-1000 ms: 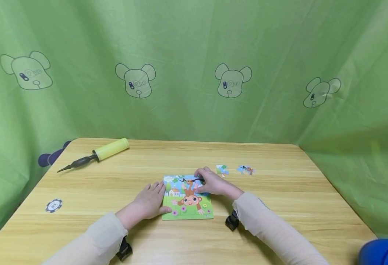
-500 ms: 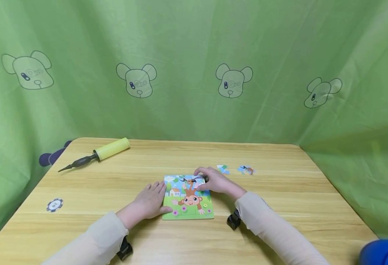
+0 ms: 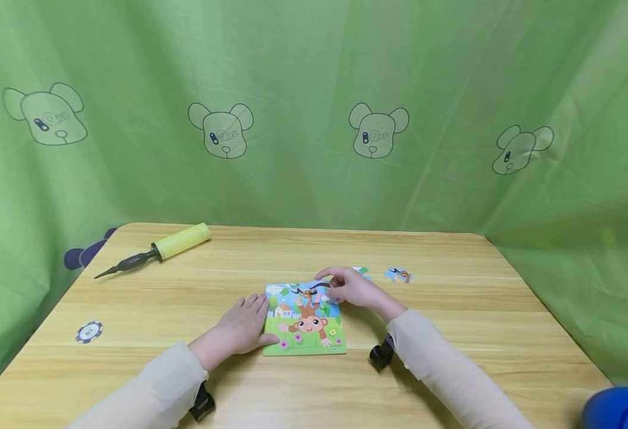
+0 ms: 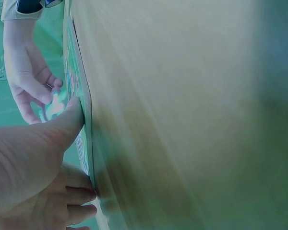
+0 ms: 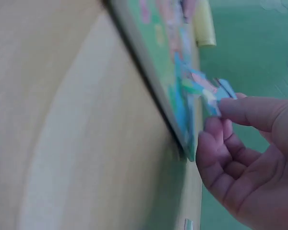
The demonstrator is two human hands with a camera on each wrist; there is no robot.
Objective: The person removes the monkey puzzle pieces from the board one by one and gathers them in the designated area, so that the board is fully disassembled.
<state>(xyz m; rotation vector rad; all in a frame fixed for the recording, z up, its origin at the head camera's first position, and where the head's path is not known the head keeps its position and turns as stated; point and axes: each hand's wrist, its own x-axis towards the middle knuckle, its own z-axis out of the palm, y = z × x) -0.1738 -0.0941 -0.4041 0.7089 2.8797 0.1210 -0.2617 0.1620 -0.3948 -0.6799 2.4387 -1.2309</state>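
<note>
A square jigsaw puzzle [image 3: 314, 342] with a monkey picture lies on the table. My left hand [image 3: 241, 326] rests along its left side, fingers stretched out on the table and thumb over the lower left corner of the frame. With thumb and fingers, my right hand [image 3: 354, 290] pinches a puzzle piece [image 5: 209, 93] over the upper right part of the puzzle. The piece is light blue with bits of green and pink, and is tilted up in the right wrist view. From the left wrist view the same puzzle piece [image 4: 56, 104] shows in the right hand's fingertips.
Beyond the right hand lie two loose puzzle pieces, one half hidden by it and one with a bird-like brown shape [image 3: 398, 274]. A yellow and black hand pump [image 3: 180, 241] lies back left, a poker chip [image 3: 89, 332] left. A blue object [image 3: 619, 408] stands front right.
My right hand has lifted and shifted a little to the right with the puzzle piece, partly covering a loose piece behind it. The left hand has stayed in place.
</note>
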